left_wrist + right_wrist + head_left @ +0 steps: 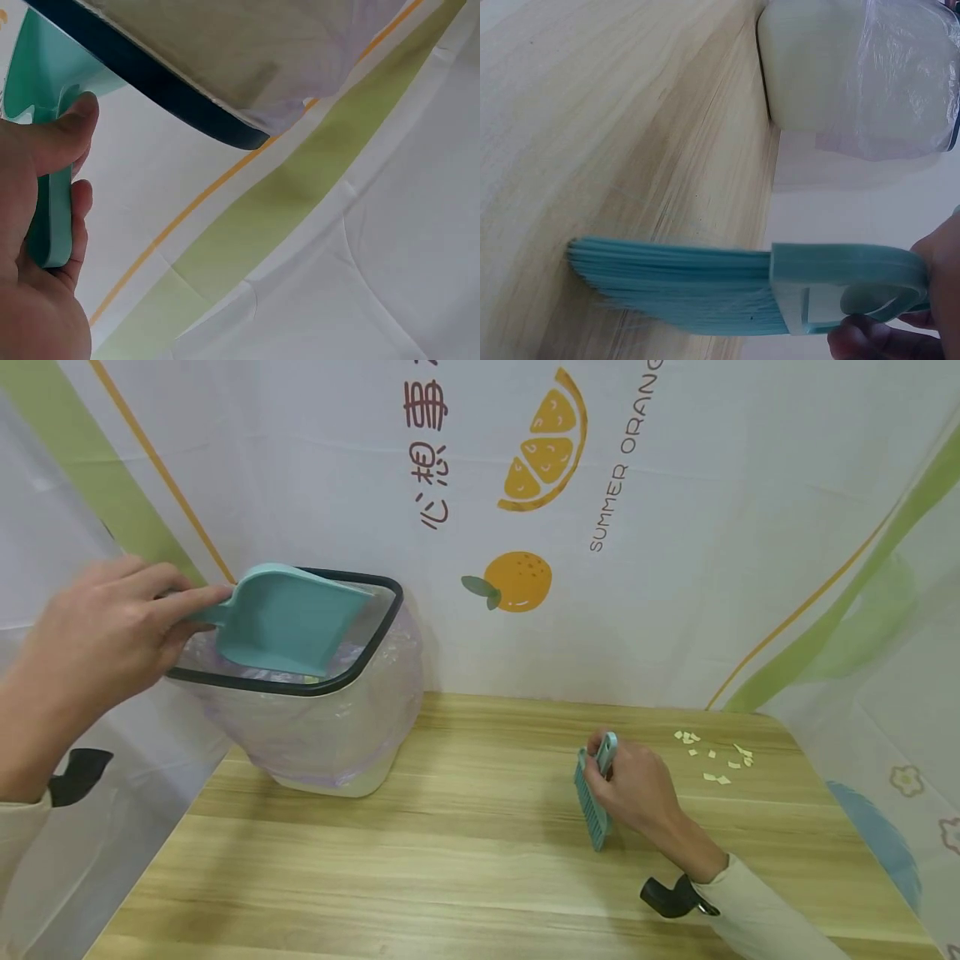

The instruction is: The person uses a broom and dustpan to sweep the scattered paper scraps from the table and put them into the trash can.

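In the head view my left hand (120, 627) grips the handle of a teal dustpan (288, 618), whose pan is tilted over the opening of a lined bin (330, 727). The left wrist view shows the thumb along the dustpan handle (54, 217). My right hand (637, 785) holds a small teal brush (592, 802), bristles down, at the table (465, 827). In the right wrist view the bristles (675, 285) are close to the wood; whether they touch is unclear. Several pale yellow scraps (712, 753) lie to the right of the brush.
The bin, with a dark rim (322, 687) and a translucent purplish bag, stands at the table's back left. A white printed curtain (675, 610) hangs behind the table and along both sides. A dark strap piece (678, 897) sits at my right wrist.
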`<state>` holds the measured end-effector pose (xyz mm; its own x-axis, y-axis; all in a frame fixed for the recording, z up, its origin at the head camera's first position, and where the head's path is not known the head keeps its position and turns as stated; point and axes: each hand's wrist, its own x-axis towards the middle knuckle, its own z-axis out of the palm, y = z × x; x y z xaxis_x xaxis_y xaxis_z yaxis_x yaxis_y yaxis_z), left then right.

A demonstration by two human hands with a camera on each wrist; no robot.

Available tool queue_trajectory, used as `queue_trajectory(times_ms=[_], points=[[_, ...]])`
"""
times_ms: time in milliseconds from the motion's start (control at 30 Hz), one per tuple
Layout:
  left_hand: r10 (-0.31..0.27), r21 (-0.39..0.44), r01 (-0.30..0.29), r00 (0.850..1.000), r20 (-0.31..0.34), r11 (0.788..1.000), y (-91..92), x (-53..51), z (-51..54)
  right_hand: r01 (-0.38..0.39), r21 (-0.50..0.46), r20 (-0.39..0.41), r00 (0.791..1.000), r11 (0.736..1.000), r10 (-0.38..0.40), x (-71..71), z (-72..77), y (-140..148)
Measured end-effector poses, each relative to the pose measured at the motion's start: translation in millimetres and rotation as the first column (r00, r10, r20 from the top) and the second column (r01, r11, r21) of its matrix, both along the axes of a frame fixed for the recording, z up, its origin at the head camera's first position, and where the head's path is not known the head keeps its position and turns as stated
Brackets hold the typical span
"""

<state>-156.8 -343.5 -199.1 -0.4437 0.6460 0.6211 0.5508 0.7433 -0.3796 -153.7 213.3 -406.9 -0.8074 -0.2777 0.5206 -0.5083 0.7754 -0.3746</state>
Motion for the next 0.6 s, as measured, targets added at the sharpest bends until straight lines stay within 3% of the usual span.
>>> queue_trajectory(times_ms=[233,600], points=[[0.008,0.059,-0.005,0.999,-0.045,0.998,3.1,2.5,-0.7,0.01,-0.003,0.018,1.0,1.0,-0.01,0.3,0.2,-0.2],[0.121,0.172,-0.11,0.991,-0.056,0.979,-1.4,3.5,-4.8,0.009,0.005,0.022,1.0,1.0,-0.009,-0.6,0.6,-0.1]])
